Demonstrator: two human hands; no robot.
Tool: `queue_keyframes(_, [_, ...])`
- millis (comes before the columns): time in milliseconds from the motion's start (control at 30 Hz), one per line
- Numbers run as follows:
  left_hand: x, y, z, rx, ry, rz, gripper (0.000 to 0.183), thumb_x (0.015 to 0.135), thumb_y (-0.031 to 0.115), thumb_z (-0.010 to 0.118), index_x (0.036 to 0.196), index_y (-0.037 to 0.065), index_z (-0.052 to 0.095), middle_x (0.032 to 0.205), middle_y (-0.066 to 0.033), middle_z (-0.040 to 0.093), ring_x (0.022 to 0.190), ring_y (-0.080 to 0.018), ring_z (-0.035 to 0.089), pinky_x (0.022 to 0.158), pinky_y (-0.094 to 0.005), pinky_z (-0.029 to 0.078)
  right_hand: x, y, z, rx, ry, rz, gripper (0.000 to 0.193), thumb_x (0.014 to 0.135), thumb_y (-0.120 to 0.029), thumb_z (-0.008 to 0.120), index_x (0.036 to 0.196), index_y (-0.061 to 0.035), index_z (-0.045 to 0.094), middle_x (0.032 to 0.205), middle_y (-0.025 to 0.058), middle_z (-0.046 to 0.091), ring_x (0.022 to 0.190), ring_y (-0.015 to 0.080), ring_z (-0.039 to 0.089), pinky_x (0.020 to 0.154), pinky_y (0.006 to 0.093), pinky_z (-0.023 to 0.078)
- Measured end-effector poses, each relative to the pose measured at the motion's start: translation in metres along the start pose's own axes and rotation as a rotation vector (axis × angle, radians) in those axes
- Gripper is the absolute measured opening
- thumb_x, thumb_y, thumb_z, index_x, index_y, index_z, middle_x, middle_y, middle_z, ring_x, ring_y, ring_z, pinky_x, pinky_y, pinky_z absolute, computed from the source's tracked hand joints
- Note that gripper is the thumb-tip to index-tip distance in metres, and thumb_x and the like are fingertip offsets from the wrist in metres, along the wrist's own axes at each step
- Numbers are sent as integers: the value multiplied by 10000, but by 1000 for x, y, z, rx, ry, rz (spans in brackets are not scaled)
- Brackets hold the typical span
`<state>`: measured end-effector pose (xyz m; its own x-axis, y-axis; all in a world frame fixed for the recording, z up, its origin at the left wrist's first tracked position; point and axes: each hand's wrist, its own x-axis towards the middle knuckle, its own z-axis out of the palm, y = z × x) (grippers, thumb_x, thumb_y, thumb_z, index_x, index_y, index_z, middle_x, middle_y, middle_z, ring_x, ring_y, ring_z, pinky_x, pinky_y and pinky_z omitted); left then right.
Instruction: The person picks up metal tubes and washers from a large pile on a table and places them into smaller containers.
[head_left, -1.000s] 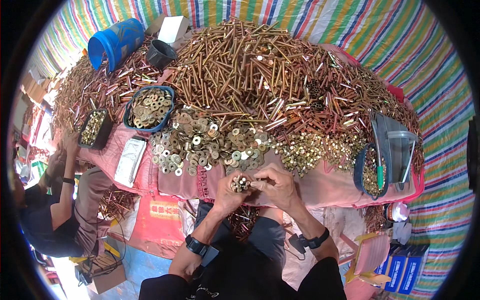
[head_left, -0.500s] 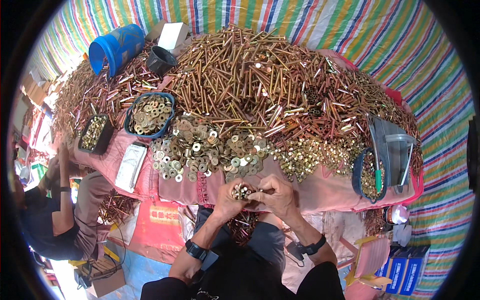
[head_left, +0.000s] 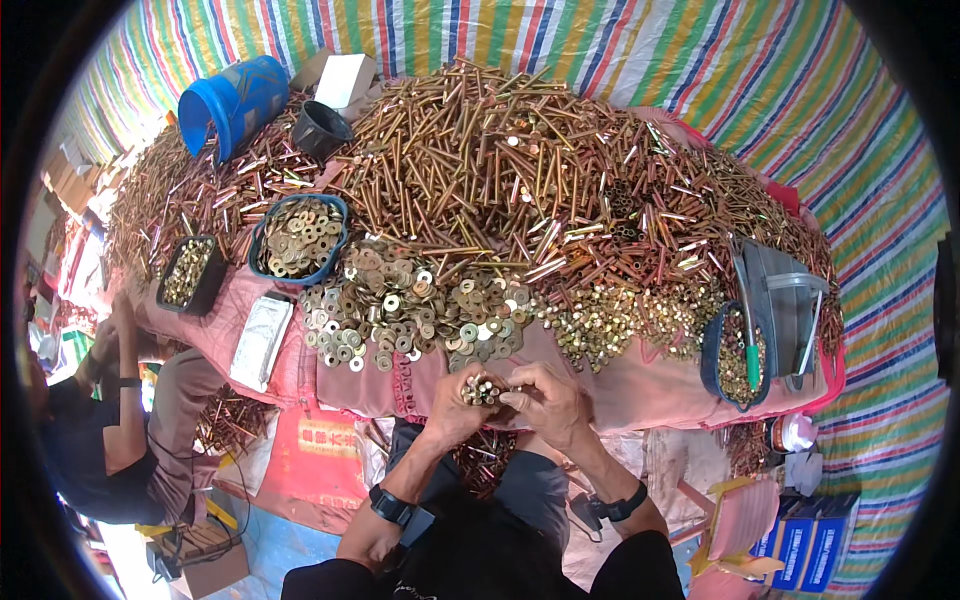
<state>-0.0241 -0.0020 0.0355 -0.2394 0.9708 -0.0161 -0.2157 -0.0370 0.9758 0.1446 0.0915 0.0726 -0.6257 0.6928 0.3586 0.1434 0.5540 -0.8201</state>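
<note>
My left hand [head_left: 455, 408] is wrapped round a bundle of bolts [head_left: 481, 390], their ends pointing up toward me. Beside it, my right hand [head_left: 548, 405] pinches at the bundle's right edge; whatever sits between its fingertips is too small to make out. Just beyond my hands lies a spread of flat washers [head_left: 400, 300]. To the right of these is a heap of small brass-coloured nuts [head_left: 630, 315]. A large mound of long coppery bolts or sleeves [head_left: 480, 160] rises behind both.
Blue tub of washers [head_left: 298, 238], black tray of nuts [head_left: 190, 272] and silver packet [head_left: 262, 340] stand left. A blue bucket [head_left: 235, 105] lies tipped behind. At right are a nut basket [head_left: 735, 355] and grey scoop [head_left: 785, 300]. Another person [head_left: 110, 430] sits at left.
My left hand keeps the bundle in nearly the same place. The right hand's fingers have shifted slightly at the bundle's edge, and the whole view has dipped a little.
</note>
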Motion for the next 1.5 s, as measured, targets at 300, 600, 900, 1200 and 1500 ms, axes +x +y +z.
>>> queue_keyframes(300, [3, -4, 1, -99, 95, 17, 234, 905, -113, 742, 1078, 0, 633, 1057, -60, 732, 1007, -130, 696, 887, -272, 574, -13, 18, -15, 433, -73, 425, 231, 949, -147, 830, 1051, 11, 695, 929, 60, 744, 830, 103, 701, 696, 280, 574])
queue_keyframes(600, [0, -12, 4, -69, 215, 87, 247, 918, -47, 797, 1123, 1, 668, 1006, -45, 738, 901, -109, 698, 815, -265, 586, 57, 54, -2, -321, 63, 84, 225, 949, -131, 768, 1127, 3, 740, 876, 137, 696, 744, 225, 692, 677, 364, 545])
queue_keyframes(900, [-1, -19, 11, -87, 265, 128, 244, 903, -77, 791, 1107, 6, 685, 1030, -42, 760, 940, -100, 703, 852, -246, 570, 77, 66, 4, -493, 82, -29, 215, 953, -138, 758, 1110, 7, 736, 890, 177, 684, 789, 337, 696, 702, 409, 541])
queue_keyframes(1200, [5, -12, 14, -48, 290, 121, 212, 905, -69, 794, 1079, 3, 696, 954, 3, 714, 871, -64, 647, 793, -233, 547, 41, -2, -14, 463, -202, 501, 304, 1056, -317, 693, 1011, -16, 699, 670, 46, 694, 507, 76, 608, 446, 218, 450])
queue_keyframes(1500, [5, -14, 14, -29, 280, 101, 183, 900, -43, 803, 1028, 19, 687, 908, 27, 698, 837, -44, 610, 761, -226, 527, 34, -15, 0, 220, -103, 487, 295, 1038, -272, 700, 968, 15, 696, 676, 49, 684, 555, 88, 642, 487, 247, 498])
